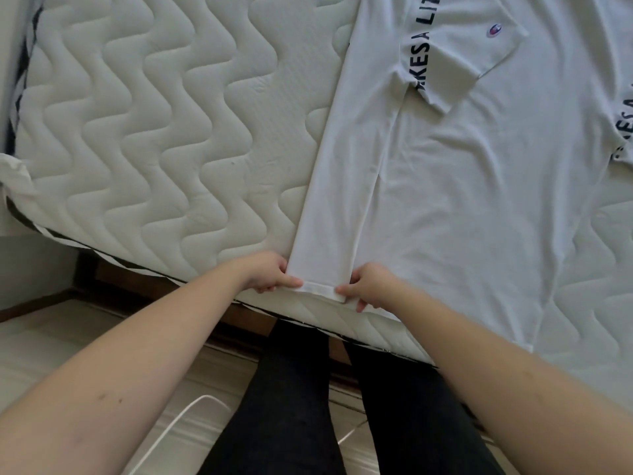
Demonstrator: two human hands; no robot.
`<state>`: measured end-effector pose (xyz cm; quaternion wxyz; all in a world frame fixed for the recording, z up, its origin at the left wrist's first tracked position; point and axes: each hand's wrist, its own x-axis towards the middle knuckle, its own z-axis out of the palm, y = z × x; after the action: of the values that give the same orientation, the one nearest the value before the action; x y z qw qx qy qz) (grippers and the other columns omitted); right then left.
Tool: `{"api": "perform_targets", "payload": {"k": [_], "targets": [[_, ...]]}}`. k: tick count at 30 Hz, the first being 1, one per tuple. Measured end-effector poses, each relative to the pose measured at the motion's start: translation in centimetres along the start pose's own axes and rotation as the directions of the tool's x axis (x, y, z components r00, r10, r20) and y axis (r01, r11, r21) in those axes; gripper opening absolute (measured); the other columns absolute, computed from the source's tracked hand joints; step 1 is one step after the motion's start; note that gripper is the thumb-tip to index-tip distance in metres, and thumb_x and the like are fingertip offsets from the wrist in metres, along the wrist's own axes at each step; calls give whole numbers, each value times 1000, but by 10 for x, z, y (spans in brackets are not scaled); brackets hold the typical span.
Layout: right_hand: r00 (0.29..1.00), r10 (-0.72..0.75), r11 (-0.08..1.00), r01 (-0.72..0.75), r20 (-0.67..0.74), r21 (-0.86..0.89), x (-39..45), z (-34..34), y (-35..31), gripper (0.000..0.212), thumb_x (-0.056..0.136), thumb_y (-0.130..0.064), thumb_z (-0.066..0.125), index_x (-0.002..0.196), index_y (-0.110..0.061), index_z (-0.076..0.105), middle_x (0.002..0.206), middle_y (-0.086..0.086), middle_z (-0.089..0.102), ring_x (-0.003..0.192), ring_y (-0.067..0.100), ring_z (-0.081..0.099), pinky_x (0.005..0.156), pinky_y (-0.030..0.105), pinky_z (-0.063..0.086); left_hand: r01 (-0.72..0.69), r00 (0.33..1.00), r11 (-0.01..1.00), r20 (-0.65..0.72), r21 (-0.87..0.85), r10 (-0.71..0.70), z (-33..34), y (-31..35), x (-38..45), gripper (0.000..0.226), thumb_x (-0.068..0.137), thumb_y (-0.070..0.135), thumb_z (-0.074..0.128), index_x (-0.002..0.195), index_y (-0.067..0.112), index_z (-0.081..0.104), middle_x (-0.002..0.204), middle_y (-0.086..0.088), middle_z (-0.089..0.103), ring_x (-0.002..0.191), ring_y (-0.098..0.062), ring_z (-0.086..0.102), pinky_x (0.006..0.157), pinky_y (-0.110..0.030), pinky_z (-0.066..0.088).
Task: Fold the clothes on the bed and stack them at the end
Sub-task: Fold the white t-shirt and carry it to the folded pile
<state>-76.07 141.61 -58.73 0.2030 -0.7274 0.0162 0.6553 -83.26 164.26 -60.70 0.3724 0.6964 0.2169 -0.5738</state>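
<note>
Where it meets the mattress (154, 132) edge, shirt (445, 186) hem pinched between left hand (265, 274) and right hand (368, 286) fingers.

Bare forearms (113, 382), no sleeves or jewellery in view; black close-fitting leggings (291, 406).

Dark capital letters run along a band on the white T-shirt (462, 186) in the upper right of the frame — the readable part is "KES A LIT", cut off at both ends. A second dark band at the right edge shows only partial letters — roughly "ES A". A small round red-and-blue logo (493, 30) sits on the folded sleeve, its lettering too small to read.
</note>
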Motion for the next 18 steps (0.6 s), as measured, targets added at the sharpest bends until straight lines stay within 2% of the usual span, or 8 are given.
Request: {"api": "perform_targets", "payload": {"k": [3,6,9,11,12,14,16,18], "targets": [[999,-20,1000,19,-34,-25,-3,8,5,27,93,-32,65,70,-20,60,42,-15,59,30,-1,49,31,9,30,-3,1000,1000,24,-11,3,0,-1,-1,31,85,44,71,76,16,61,56,2,48,48,-12,42,45,-20,35],[999,-33,996,30,-30,-78,-5,12,5,32,96,-33,60,71,-14,62,58,-9,67,36,2,55,35,11,34,6,997,999,76,51,-10,0,1,-4,32,90,44,65,70,20,64,48,6,46,40,-9,42,43,-18,34],[999,34,988,-30,28,-150,-8,10,-2,34,98,-38,57,78,-11,62,68,-2,67,44,7,57,39,15,38,19,982,991,185,129,-43,2,9,-9,29,95,37,59,73,19,67,44,9,45,36,-6,38,44,-20,32],[992,92,974,-72,87,-214,-13,4,-7,36,98,-43,54,86,-10,62,75,1,67,48,8,57,47,19,42,69,942,946,293,315,-166,-2,18,-14,31,97,41,56,83,16,67,47,11,49,40,-6,39,46,-22,32],[986,114,971,-86,119,-224,-15,-2,-9,37,99,-44,53,89,-10,62,77,1,67,49,7,58,51,20,44,91,908,892,330,443,-257,-7,23,-17,36,96,47,54,90,16,69,54,10,49,46,-7,41,49,-22,33],[985,119,976,-93,123,-196,-16,-24,-12,39,99,-45,52,94,-8,64,80,0,68,51,6,60,55,19,46,102,879,799,322,593,-351,-27,36,-21,46,93,57,52,101,17,72,67,7,50,55,-9,45,53,-22,37],[998,57,989,-55,7,-136,-13,-55,-17,40,97,-43,55,95,-6,68,83,0,73,57,8,64,54,20,50,89,930,811,244,578,-276,-53,52,-19,42,92,57,55,94,19,72,69,6,56,58,-9,52,56,-23,40],[989,-35,998,27,-147,-55,-10,-87,-25,34,96,-41,58,95,-8,68,81,-2,74,58,9,65,53,21,51,16,996,866,65,500,-56,-80,70,-14,35,93,52,57,83,20,68,63,6,60,52,-7,55,55,-22,41]]}}
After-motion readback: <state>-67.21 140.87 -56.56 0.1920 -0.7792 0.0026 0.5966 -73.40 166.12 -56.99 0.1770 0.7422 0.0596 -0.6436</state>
